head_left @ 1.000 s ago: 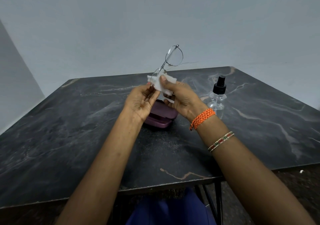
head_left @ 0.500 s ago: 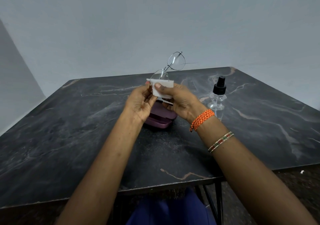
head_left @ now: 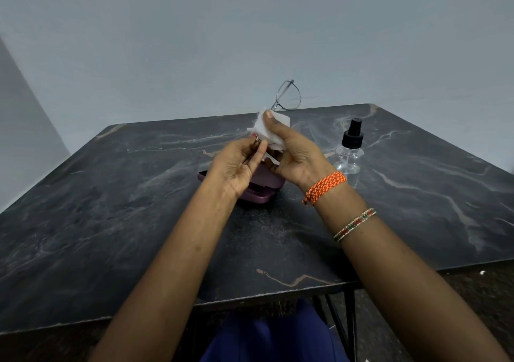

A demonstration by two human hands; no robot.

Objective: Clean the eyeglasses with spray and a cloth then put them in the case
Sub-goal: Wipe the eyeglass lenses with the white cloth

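Left hand [head_left: 236, 164] pinches the glasses [head_left: 288, 97] at one end, steadying them upright; right hand [head_left: 294, 153] pinches the cloth [head_left: 268, 130] around the lower lens to wipe.

Right hand [head_left: 296, 154] pinches white cloth [head_left: 271, 132] round lower lens of eyeglasses [head_left: 288, 97], thumb on top. Left hand [head_left: 236, 164] pinches frame at lower end. Upper lens sticks up above cloth. Purple case [head_left: 260, 185] lies shut on dark marble table [head_left: 111, 208] under hands. Spray bottle [head_left: 349, 150] stands upright right of hands.
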